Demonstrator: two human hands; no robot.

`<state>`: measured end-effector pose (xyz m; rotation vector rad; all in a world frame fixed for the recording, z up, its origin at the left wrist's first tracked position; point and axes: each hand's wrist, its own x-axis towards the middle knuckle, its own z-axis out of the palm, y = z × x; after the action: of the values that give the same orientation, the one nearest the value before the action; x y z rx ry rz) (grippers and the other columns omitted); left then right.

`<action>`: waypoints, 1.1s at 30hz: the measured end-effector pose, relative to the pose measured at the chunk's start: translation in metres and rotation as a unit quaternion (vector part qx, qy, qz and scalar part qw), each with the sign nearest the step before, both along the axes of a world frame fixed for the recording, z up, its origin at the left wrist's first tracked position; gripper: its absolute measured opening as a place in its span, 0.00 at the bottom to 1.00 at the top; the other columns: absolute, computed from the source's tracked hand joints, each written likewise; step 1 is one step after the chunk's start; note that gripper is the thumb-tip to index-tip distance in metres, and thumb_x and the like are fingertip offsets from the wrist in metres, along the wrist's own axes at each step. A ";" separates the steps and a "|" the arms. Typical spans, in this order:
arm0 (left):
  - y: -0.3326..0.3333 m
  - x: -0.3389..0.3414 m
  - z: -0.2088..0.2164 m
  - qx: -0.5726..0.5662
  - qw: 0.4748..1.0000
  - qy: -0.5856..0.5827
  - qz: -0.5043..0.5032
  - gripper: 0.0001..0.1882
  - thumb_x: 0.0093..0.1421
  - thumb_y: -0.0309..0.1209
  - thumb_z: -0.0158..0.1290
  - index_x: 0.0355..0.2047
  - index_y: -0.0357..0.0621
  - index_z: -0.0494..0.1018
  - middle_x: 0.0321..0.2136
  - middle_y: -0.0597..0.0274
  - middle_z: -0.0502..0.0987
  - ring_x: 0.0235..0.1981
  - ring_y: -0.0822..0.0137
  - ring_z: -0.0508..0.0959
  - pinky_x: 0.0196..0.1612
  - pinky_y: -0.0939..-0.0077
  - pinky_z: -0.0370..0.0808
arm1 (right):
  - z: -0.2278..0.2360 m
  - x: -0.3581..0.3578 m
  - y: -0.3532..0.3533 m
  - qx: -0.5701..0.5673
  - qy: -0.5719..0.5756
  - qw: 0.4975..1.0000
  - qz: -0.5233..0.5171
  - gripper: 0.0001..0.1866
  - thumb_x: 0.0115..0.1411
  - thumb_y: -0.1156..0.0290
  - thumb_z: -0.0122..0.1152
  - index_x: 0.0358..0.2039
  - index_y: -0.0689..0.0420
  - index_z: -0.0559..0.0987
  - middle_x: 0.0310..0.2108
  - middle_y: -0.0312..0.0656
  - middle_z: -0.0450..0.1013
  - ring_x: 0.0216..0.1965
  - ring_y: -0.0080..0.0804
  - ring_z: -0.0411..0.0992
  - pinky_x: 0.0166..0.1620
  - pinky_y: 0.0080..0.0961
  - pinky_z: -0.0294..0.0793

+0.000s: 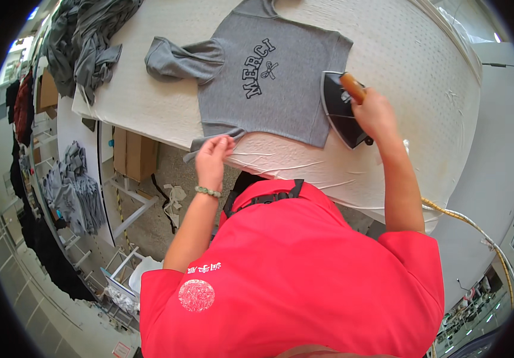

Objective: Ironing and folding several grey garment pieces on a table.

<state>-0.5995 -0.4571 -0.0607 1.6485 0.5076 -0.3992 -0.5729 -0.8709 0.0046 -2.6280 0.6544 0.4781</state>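
A grey sweatshirt point(295, 77) with dark lettering and a small bow on its chest lies spread on the white padded ironing table point(412, 36). One sleeve is folded out to the left; the other lies along the near edge. My left hand point(214, 156), with a beaded bracelet at the wrist, pinches the sleeve end point(224, 131) at that edge. Wrapped round the wooden handle of a black iron point(341, 110) is my right hand point(377, 114). The iron rests along the sweatshirt's right side, its plate partly beside the cloth.
A heap of grey garments point(87, 42) lies at the table's far left corner. More grey clothes point(75, 191) are piled lower left. Beneath the table stands a cardboard box point(134, 154). A yellow and white hose point(477, 227) runs off the table's right side.
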 end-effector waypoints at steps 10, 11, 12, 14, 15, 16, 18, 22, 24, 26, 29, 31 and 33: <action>-0.086 -0.001 -0.019 -0.388 0.897 0.114 0.181 0.19 0.73 0.35 0.55 0.60 0.39 0.71 0.58 0.51 0.76 0.59 0.56 0.78 0.63 0.60 0.76 | 0.005 -0.020 -0.044 -0.260 -0.201 0.943 0.045 0.20 0.66 0.62 0.65 0.54 0.58 0.80 0.46 0.51 0.81 0.51 0.48 0.79 0.52 0.43 0.78; -0.090 0.013 -0.023 -0.410 0.877 0.136 0.208 0.21 0.72 0.36 0.56 0.60 0.40 0.71 0.58 0.51 0.77 0.57 0.56 0.79 0.61 0.59 0.77 | 0.008 -0.004 -0.029 -0.234 -0.261 0.932 0.092 0.21 0.65 0.63 0.65 0.56 0.57 0.79 0.48 0.50 0.80 0.54 0.47 0.78 0.54 0.42 0.77; -0.092 0.025 -0.024 -0.432 0.856 0.157 0.236 0.22 0.72 0.36 0.58 0.61 0.40 0.71 0.57 0.51 0.77 0.56 0.55 0.79 0.60 0.59 0.77 | 0.007 0.022 -0.006 -0.204 -0.321 0.914 0.140 0.22 0.65 0.64 0.65 0.58 0.56 0.79 0.51 0.49 0.80 0.56 0.46 0.76 0.56 0.41 0.76; -0.096 0.032 -0.025 -0.457 0.834 0.174 0.255 0.23 0.71 0.37 0.59 0.61 0.40 0.71 0.56 0.51 0.78 0.55 0.55 0.80 0.59 0.58 0.78 | -0.004 0.071 0.027 0.015 -0.293 0.941 0.168 0.24 0.65 0.61 0.66 0.59 0.56 0.78 0.52 0.48 0.79 0.55 0.48 0.77 0.58 0.41 0.75; -0.096 0.033 -0.025 -0.429 0.854 0.156 0.250 0.22 0.71 0.38 0.59 0.60 0.41 0.72 0.55 0.52 0.78 0.55 0.56 0.80 0.60 0.58 0.77 | -0.016 0.098 0.038 0.018 -0.286 0.941 0.180 0.25 0.65 0.60 0.67 0.60 0.56 0.77 0.53 0.48 0.79 0.56 0.48 0.76 0.59 0.40 0.75; -0.097 0.036 -0.023 -0.401 0.873 0.138 0.241 0.21 0.71 0.39 0.58 0.58 0.42 0.73 0.54 0.54 0.79 0.55 0.57 0.79 0.61 0.57 0.77 | -0.032 0.126 0.044 0.020 -0.282 0.940 0.190 0.27 0.64 0.59 0.67 0.61 0.56 0.77 0.54 0.48 0.79 0.56 0.48 0.76 0.59 0.40 0.75; -0.095 0.039 -0.016 -0.369 0.894 0.108 0.229 0.20 0.71 0.39 0.58 0.57 0.43 0.74 0.52 0.55 0.80 0.55 0.59 0.79 0.61 0.56 0.76 | -0.068 0.175 0.054 0.007 -0.299 0.944 0.136 0.25 0.64 0.57 0.68 0.58 0.54 0.80 0.55 0.48 0.79 0.56 0.50 0.76 0.60 0.40 0.75; -0.077 0.022 0.008 -0.298 0.942 0.019 0.152 0.18 0.70 0.38 0.60 0.54 0.41 0.76 0.50 0.58 0.81 0.50 0.62 0.81 0.58 0.59 0.78 | -0.073 0.203 0.096 -0.064 -0.216 0.968 0.109 0.23 0.64 0.56 0.69 0.53 0.59 0.82 0.50 0.48 0.82 0.51 0.48 0.80 0.56 0.40 0.78; -0.064 0.027 0.023 -0.227 0.954 -0.102 0.165 0.13 0.68 0.35 0.62 0.46 0.40 0.78 0.43 0.62 0.82 0.40 0.68 0.80 0.48 0.68 0.79 | -0.067 0.215 0.098 0.070 -0.134 0.985 0.087 0.23 0.64 0.56 0.70 0.51 0.60 0.83 0.48 0.48 0.82 0.49 0.46 0.80 0.54 0.40 0.79; -0.040 0.032 0.045 -0.198 0.955 -0.149 0.165 0.10 0.67 0.33 0.63 0.42 0.39 0.80 0.39 0.65 0.82 0.34 0.73 0.79 0.41 0.76 0.77 | -0.060 0.219 0.097 0.320 0.055 0.945 0.043 0.22 0.64 0.56 0.71 0.47 0.63 0.84 0.45 0.47 0.83 0.44 0.43 0.82 0.51 0.39 0.81; 0.018 0.047 0.100 -0.242 0.931 -0.204 0.184 0.06 0.67 0.30 0.61 0.40 0.40 0.80 0.35 0.69 0.83 0.33 0.75 0.79 0.38 0.79 0.74 | -0.023 0.192 0.102 0.639 -0.028 0.768 -0.040 0.21 0.65 0.58 0.70 0.46 0.65 0.84 0.42 0.46 0.83 0.40 0.36 0.82 0.47 0.37 0.83; 0.052 0.044 0.147 -0.257 0.911 -0.277 0.163 0.08 0.68 0.29 0.58 0.44 0.39 0.79 0.41 0.64 0.83 0.40 0.70 0.81 0.47 0.74 0.77 | 0.019 0.167 0.083 0.739 -0.079 0.669 -0.022 0.17 0.67 0.62 0.68 0.48 0.63 0.83 0.44 0.45 0.83 0.42 0.35 0.82 0.49 0.35 0.82; 0.057 0.036 0.190 -0.258 0.907 -0.287 0.169 0.11 0.69 0.30 0.57 0.48 0.37 0.78 0.44 0.61 0.83 0.45 0.67 0.81 0.52 0.69 0.76 | 0.064 0.117 0.110 0.797 -0.119 0.589 -0.061 0.17 0.68 0.64 0.66 0.49 0.64 0.83 0.44 0.45 0.83 0.43 0.34 0.82 0.50 0.34 0.82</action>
<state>-0.5631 -0.4001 0.1297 1.0586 0.2032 0.2061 -0.4563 -0.7608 0.0686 -0.8334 0.0724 0.3379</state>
